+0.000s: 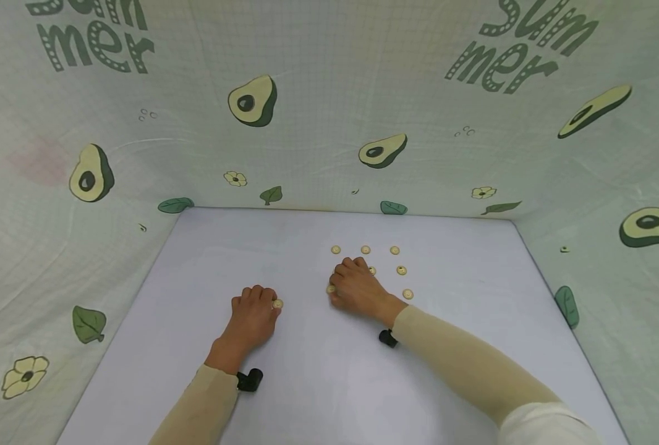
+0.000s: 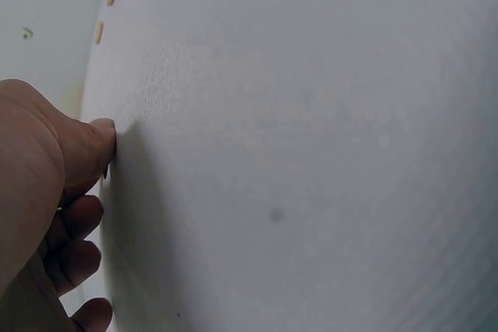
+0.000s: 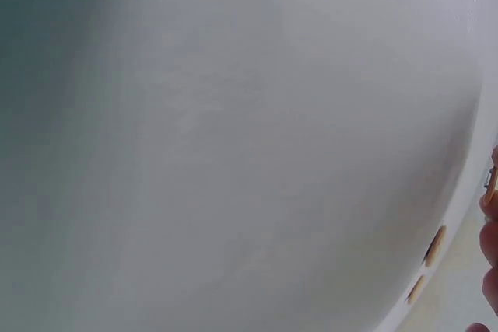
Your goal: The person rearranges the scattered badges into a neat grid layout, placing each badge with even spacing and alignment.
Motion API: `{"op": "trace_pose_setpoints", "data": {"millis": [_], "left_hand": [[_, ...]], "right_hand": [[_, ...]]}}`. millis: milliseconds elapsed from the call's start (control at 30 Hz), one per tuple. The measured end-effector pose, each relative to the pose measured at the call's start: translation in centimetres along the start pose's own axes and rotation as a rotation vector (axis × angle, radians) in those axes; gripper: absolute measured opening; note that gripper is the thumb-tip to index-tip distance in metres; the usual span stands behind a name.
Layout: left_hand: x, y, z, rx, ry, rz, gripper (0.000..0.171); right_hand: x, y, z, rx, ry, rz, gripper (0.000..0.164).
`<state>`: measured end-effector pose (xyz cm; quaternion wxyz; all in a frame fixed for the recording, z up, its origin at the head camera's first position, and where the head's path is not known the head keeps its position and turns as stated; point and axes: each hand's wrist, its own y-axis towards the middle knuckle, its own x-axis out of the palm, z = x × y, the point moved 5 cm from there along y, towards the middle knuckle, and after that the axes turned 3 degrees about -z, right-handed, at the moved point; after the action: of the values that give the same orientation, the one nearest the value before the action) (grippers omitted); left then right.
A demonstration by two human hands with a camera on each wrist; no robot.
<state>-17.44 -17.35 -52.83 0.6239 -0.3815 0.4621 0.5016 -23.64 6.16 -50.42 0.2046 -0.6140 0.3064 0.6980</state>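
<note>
In the head view my left hand (image 1: 254,315) is on the left of the white table, its thumb and index finger pinching a small round wooden button (image 1: 277,304). The left wrist view has the thumb and index finger together close to the tabletop, the other fingers curled behind. My right hand (image 1: 358,289) is farther right and pinches another wooden button (image 1: 331,288), which shows edge-on in the right wrist view (image 3: 491,186). Around that hand lie more buttons: a back row of three, with a button (image 1: 394,250) at its right end, and others partly hidden behind the fingers.
To the right of my right hand lie a button (image 1: 401,270) and a nearer button (image 1: 408,294) by the wrist. The white tabletop (image 1: 307,383) ends at a curtain (image 1: 318,111) printed with avocados and leaves, which hangs at the back and both sides.
</note>
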Motion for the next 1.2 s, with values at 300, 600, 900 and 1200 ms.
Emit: {"op": "trace_pose_setpoints", "data": {"millis": [300, 600, 900, 1200], "left_hand": [[0.0, 0.0, 0.0, -0.005, -0.004, -0.005, 0.026], [0.1, 0.0, 0.1, -0.010, -0.031, -0.020, 0.025], [0.0, 0.0, 0.0, -0.008, -0.031, -0.026, 0.025], [-0.2, 0.0, 0.1, -0.012, -0.027, -0.022, 0.025]], "right_hand": [[-0.5, -2.2, 1.6, 0.027, 0.029, -0.005, 0.017], [-1.3, -6.0, 4.6, 0.066, 0.076, 0.008, 0.016], [-1.5, -9.0, 6.4, 0.093, 0.043, 0.012, 0.016], [-1.1, -9.1, 6.1, 0.057, 0.076, 0.053, 0.013]]}}
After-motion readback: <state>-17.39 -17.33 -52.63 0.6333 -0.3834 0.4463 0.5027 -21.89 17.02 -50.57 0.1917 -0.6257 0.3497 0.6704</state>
